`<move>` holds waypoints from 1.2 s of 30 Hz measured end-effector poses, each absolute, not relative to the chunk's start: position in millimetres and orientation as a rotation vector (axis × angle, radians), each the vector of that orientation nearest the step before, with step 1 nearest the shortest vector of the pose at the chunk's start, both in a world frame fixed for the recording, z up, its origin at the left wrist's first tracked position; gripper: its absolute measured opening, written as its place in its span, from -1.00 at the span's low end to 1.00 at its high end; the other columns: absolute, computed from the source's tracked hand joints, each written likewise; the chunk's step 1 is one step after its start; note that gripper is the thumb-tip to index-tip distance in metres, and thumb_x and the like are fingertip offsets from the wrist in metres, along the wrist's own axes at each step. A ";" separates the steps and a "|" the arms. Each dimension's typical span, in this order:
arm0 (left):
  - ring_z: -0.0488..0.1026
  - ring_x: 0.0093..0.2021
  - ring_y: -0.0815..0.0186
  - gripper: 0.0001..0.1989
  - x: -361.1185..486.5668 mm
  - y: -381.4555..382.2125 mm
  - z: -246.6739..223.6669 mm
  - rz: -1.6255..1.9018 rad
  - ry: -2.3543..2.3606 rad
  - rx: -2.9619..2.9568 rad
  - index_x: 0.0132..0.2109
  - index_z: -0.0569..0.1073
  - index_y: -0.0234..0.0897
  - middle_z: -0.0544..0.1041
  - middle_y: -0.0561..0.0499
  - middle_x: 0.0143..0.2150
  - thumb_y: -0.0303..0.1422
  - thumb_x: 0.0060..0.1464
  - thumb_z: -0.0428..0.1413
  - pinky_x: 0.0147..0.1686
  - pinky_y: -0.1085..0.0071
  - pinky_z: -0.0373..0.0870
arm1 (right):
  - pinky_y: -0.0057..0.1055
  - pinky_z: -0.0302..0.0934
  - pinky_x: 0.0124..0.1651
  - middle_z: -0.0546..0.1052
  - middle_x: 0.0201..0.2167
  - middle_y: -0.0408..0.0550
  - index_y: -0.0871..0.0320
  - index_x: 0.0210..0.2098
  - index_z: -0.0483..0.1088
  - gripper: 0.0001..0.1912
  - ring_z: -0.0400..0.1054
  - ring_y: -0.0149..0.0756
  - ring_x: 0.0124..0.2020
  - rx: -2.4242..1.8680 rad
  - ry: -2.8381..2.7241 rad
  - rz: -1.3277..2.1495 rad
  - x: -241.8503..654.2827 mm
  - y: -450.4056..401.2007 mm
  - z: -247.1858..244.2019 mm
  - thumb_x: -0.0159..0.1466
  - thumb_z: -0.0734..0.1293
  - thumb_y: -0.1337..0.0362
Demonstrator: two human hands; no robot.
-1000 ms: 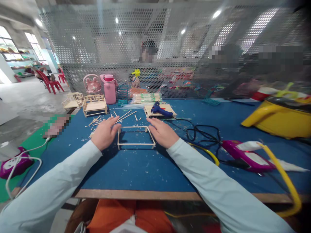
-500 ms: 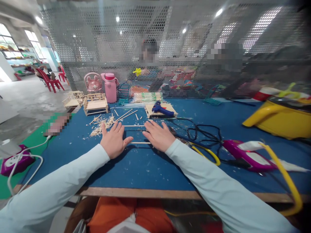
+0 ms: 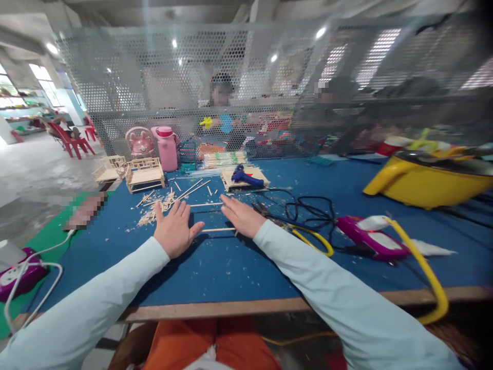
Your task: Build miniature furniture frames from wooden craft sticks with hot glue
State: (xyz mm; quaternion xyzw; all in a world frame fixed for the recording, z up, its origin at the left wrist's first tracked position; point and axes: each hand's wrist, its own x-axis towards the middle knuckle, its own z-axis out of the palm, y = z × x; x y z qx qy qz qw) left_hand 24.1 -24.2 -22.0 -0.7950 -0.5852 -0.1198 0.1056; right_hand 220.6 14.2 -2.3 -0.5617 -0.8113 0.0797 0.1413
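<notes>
Two thin wooden sticks lie roughly parallel on the blue tabletop, a far stick (image 3: 206,205) and a near stick (image 3: 217,229). My left hand (image 3: 175,229) rests over their left ends, fingers stretched out and thumb apart. Over the right ends lies my right hand (image 3: 243,216), its fingers extended flat. What is under the palms is hidden. Just beyond my left hand is a pile of short wooden stick pieces (image 3: 157,209). A blue glue gun (image 3: 246,177) sits on a flat wooden panel (image 3: 227,180) farther back.
Small bamboo chair models (image 3: 145,174) and a pink bottle (image 3: 166,149) stand back left. Black cables (image 3: 308,205), yellow-handled pliers (image 3: 314,240), a purple power strip (image 3: 372,239) and a yellow pot (image 3: 427,180) occupy the right. Behind a perforated metal screen (image 3: 154,82), a person sits.
The view has shifted a little, so the table's contents appear farther left. My right hand has turned slightly, its fingers now closer together. Both hands stay over the sticks.
</notes>
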 end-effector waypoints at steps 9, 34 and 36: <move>0.04 0.24 0.02 -0.41 24.2 -25.1 -22.6 -0.381 -1.769 -2.352 0.14 0.21 -0.34 0.20 -0.20 0.21 -0.03 0.15 -0.28 0.08 -0.32 -0.32 | -0.52 0.07 -0.58 0.33 -0.73 -0.26 0.23 -0.47 0.42 -0.82 0.18 -0.47 -0.68 -1.608 -2.384 0.867 261.7 12.2 7.8 -0.11 0.38 0.31; 0.00 0.25 0.01 -0.39 23.6 -26.4 -22.8 -0.485 -1.868 -2.413 0.24 0.06 -0.28 0.09 -0.17 0.26 -0.04 0.14 -0.25 0.08 -0.30 -0.32 | -0.55 0.13 -0.63 0.33 -0.77 -0.26 0.21 -0.63 0.35 -0.88 0.20 -0.50 -0.71 -1.543 -2.204 1.210 254.3 14.0 -4.0 -0.15 0.39 0.32; -0.04 0.27 0.04 -0.39 17.2 -23.0 -23.3 -0.576 -1.943 -2.489 0.25 0.01 -0.29 0.01 -0.19 0.29 -0.06 0.15 -0.27 0.10 -0.25 -0.23 | -0.53 0.17 -0.61 0.36 -0.71 -0.26 0.20 -0.55 0.32 -0.80 0.22 -0.50 -0.68 -1.482 -2.148 1.266 261.9 15.5 -2.1 -0.19 0.40 0.32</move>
